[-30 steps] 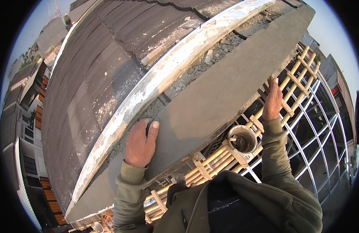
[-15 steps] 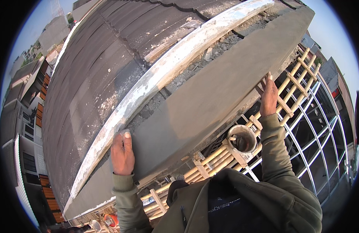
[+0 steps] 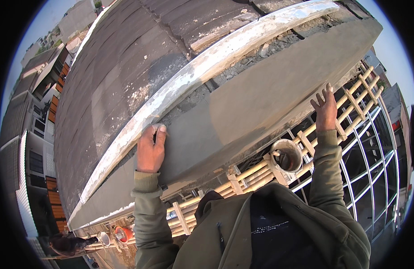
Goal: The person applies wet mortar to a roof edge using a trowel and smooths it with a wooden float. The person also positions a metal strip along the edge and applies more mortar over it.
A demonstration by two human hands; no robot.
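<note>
My left hand (image 3: 151, 150) has its fingers bent at the upper edge of a smooth grey plaster band (image 3: 265, 85), just below a white, weathered curved ridge (image 3: 207, 67); what is under its fingertips is too hidden to make out. Loose rubble (image 3: 260, 49) lies between ridge and band. My right hand (image 3: 325, 112) is at the band's lower edge, fingers spread, above bamboo scaffolding (image 3: 366, 92). A bucket (image 3: 286, 154) with a tool in it sits on the scaffold beside my right forearm.
Dark roof tiles (image 3: 108, 98) cover the slope above. At the lower left a co-worker (image 3: 68, 244) is by an orange bucket (image 3: 122, 234) and a pale one (image 3: 104, 240). A metal grid frame (image 3: 368, 166) lies below on the right; neighbouring buildings (image 3: 34, 152) stand at left.
My left hand moved left along the band, then slightly up and right. My right hand's fingers have spread. The view has shifted, bringing the co-worker at lower left more into sight.
</note>
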